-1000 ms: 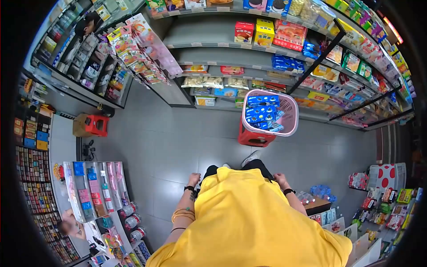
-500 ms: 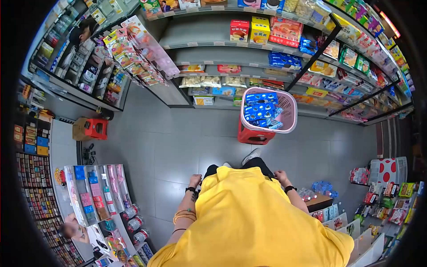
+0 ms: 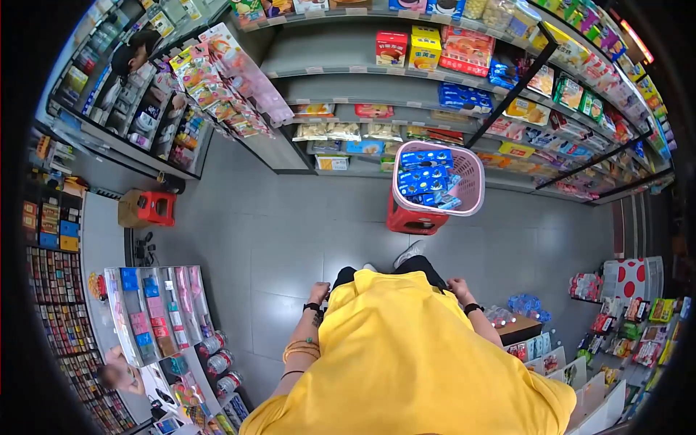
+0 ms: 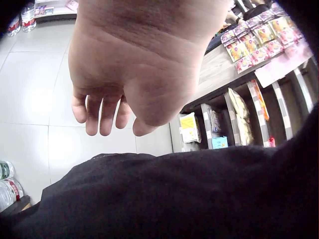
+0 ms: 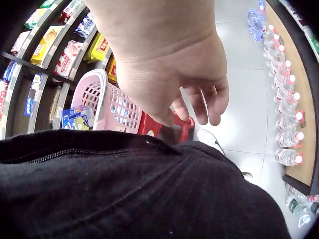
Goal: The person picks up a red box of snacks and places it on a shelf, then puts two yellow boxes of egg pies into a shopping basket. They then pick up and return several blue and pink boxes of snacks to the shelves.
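My left hand point(image 3: 319, 292) hangs beside the dark trousers, holding nothing. In the left wrist view its loosely bent fingers point(image 4: 104, 117) show against the floor. On the other side my right hand point(image 3: 458, 290) hangs near the thigh, also with nothing in it; its fingers point(image 5: 212, 107) are relaxed and slightly apart. Ahead of the feet, a pink plastic basket point(image 3: 475, 177) stands on a red stool point(image 3: 412, 222). Inside lie several blue snack packs point(image 3: 423, 179). Both hands are apart from the basket, the right one nearer to it.
Store shelves point(image 3: 333, 54) with boxed and bagged snacks run behind the basket, some stretches bare. Water bottles point(image 5: 286, 112) line a ledge on the right. A display rack point(image 3: 148, 312) stands at left, another red stool point(image 3: 156, 209) beyond it. Another person point(image 3: 138, 51) is at upper left.
The head view has shifted slightly, so the shelves and basket sit a little more to the left. Both hands stay hanging at the sides.
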Available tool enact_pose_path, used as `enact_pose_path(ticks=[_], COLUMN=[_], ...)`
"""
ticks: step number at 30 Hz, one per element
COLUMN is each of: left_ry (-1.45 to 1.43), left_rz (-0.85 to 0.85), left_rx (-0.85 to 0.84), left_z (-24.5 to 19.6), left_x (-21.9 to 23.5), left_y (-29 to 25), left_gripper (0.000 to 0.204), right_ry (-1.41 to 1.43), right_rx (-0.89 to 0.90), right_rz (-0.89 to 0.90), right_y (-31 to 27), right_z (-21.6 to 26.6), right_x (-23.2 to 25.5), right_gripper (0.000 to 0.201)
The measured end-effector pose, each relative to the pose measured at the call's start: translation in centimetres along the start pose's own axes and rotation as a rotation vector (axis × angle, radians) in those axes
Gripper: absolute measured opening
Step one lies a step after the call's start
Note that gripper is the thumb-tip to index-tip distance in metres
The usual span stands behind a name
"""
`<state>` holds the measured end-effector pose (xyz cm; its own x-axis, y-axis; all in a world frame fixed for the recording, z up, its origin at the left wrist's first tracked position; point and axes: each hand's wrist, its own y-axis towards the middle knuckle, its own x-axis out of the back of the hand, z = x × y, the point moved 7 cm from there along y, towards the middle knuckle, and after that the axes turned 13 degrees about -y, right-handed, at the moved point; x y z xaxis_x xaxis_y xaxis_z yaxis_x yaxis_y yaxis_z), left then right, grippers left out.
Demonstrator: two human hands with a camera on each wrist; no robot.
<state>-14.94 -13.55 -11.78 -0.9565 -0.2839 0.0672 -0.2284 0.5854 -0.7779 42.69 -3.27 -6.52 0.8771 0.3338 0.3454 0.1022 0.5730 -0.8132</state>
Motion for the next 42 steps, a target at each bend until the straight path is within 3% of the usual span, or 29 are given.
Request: enact_pose_path(ticks=[13, 19, 28, 31, 42], left_ry=[-0.222, -0.131, 0.069, -0.009, 0.051], left_rz=[-0.081, 0.017, -0.012, -0.077, -0.022], left_rx=[0.035, 0.023, 0.019, 0.078, 0.046], left_z=[0.6, 2.0, 0.3, 0.9, 0.3], left_x=[-0.2, 0.1, 0.5, 0.7, 0.6], left_y=[-0.8, 1.1, 0.2, 0.5, 0.5], left_gripper=[0.020, 0.021, 0.027, 0.028, 0.026], right_ry=[-0.020, -0.036, -0.028, 0.019, -0.017], right_rx=[0.003, 0.002, 0.060, 0.036, -0.020], right_rz=[0.001, -0.022, 0.004, 0.022, 0.015], right_y=[-0.5, -1.5, 0.5, 0.6, -1.4], right_z=[0.1, 1.2, -0.2, -0.7, 1.0], right_x=[-0.2, -0.1, -0.3, -0.4, 0.1], right_gripper=[0.030, 0.028, 0.028, 0.027, 0.031])
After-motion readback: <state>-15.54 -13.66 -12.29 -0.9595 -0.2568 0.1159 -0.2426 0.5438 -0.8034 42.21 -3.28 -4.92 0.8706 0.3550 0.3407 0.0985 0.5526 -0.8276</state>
